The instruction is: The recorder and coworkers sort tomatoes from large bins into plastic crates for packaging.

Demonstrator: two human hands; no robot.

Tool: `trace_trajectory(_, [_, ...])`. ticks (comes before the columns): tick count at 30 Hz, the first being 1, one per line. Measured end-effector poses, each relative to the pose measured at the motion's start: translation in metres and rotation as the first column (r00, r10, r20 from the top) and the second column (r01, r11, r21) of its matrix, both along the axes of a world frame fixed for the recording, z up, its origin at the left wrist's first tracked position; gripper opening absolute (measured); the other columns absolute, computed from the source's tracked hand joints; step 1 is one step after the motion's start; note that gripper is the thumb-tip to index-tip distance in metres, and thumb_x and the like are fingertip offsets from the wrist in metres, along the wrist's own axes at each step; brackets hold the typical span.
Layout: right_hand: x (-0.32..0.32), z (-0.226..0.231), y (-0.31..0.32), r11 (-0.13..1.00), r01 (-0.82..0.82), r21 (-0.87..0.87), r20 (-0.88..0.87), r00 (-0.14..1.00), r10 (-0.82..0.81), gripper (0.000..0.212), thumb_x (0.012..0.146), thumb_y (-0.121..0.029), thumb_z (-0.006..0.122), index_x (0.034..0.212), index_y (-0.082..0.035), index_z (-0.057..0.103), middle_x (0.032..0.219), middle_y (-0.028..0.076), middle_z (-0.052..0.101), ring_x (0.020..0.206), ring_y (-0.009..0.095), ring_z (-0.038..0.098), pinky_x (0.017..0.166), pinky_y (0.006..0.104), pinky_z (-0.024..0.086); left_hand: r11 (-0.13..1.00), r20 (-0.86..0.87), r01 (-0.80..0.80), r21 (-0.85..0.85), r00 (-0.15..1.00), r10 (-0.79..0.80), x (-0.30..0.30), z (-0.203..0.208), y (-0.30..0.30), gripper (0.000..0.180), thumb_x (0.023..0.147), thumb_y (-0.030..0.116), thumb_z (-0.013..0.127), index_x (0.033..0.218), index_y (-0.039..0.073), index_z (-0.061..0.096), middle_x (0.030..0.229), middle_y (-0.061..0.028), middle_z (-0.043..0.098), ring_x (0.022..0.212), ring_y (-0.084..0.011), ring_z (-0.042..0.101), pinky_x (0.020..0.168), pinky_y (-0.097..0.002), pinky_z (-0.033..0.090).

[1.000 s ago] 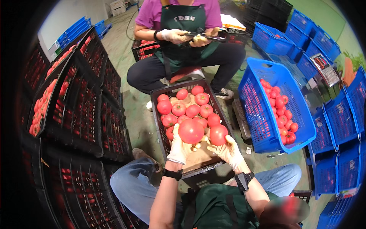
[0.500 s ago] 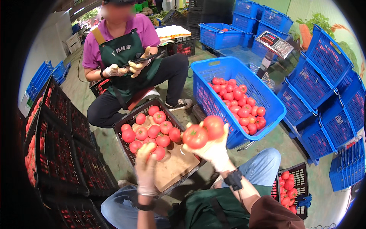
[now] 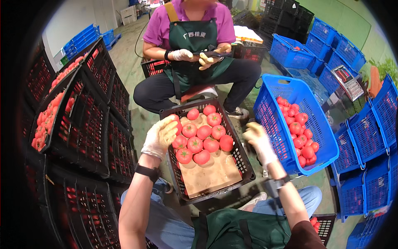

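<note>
A black slatted crate (image 3: pixel 246 176) lined with brown cardboard (image 3: pixel 211 174) stands between my knees, with several red tomatoes (image 3: pixel 204 132) in its far part. My left hand (image 3: pixel 161 136), in a pale glove, is over the crate's left edge, its fingers loosely bent and apart, beside the leftmost tomatoes, which it partly covers. Whether it touches one, I cannot tell. Just off the crate's right side is my right hand (image 3: pixel 259 139), also gloved. It is slightly blurred, its fingers loosely bent, and no tomato shows in it.
To the right stands a large blue basket (image 3: pixel 331 155) of tomatoes, with a scale (image 3: pixel 347 82) behind it. Stacked black crates (image 3: pixel 87 120) line the left; blue baskets (image 3: pixel 350 159) are stacked at far right. Opposite sits a person (image 3: pixel 195 45) in a green apron, holding a dark flat object (image 3: pixel 213 54).
The two tomatoes have left my right hand, which is now beside the crate. My left hand has moved to the crate's left edge. The view has swung left.
</note>
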State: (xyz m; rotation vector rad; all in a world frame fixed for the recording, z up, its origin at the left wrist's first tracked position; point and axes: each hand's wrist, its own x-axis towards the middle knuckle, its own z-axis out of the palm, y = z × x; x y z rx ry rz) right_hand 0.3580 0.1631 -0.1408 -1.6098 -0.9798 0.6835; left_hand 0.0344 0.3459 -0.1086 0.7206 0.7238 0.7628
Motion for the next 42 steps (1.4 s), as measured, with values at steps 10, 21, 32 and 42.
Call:
trace_trajectory(10, [-0.008, -0.126, 0.075, 0.898, 0.025, -0.440, 0.895, 0.093, 0.436, 0.055, 0.064, -0.024, 0.078, 0.116, -0.018, 0.063, 0.106, 0.013, 0.059, 0.092, 0.032, 0.057, 0.091, 0.0472, 0.042, 0.997, 0.005, 0.072, -0.023, 0.997, -0.072, 0.031, 0.015, -0.016, 0.039, 0.094, 0.033, 0.057, 0.123, 0.008, 0.064, 0.116, -0.0084, 0.064, 0.095, -0.0192, 0.063, 0.084, -0.0314, 0.052])
trace_trajectory(21, [-0.069, -0.008, 0.074, 0.844, -0.535, -0.037, -0.199, 0.832, 0.519, 0.075, 0.080, -0.027, 0.073, 0.145, -0.010, 0.042, 0.154, 0.015, 0.034, 0.142, 0.028, 0.034, 0.112, 0.0417, 0.034, 0.896, 0.248, 0.234, -0.377, 0.958, -0.146, 0.040, 0.004, -0.036, 0.039, 0.092, 0.041, 0.064, 0.116, 0.010, 0.061, 0.115, -0.0152, 0.064, 0.100, -0.0299, 0.066, 0.079, -0.0542, 0.055])
trace_trajectory(32, [-0.100, -0.129, 0.078, 0.871, -0.179, -0.458, 0.701, 0.529, 0.477, 0.082, 0.052, -0.049, 0.087, 0.117, -0.008, 0.059, 0.136, 0.027, 0.042, 0.134, 0.047, 0.028, 0.112, 0.0583, 0.025, 0.925, 0.406, 0.121, -0.361, 0.913, 0.039, 0.008, 0.018, -0.017, 0.040, 0.088, 0.033, 0.071, 0.120, 0.011, 0.059, 0.118, -0.0100, 0.063, 0.103, -0.0287, 0.066, 0.078, -0.0538, 0.060])
trace_trajectory(42, [-0.042, -0.046, -0.010, 0.946, 0.056, 0.319, -0.943, -0.079, 0.323, 0.076, 0.078, -0.062, 0.069, 0.124, -0.003, 0.054, 0.133, 0.019, 0.053, 0.124, 0.043, 0.052, 0.087, 0.0676, 0.052, 0.952, 0.469, 0.245, -0.181, 0.873, -0.136, 0.041, 0.016, -0.025, 0.041, 0.097, 0.040, 0.057, 0.122, 0.008, 0.058, 0.118, -0.0102, 0.065, 0.107, -0.0267, 0.065, 0.090, -0.0470, 0.056])
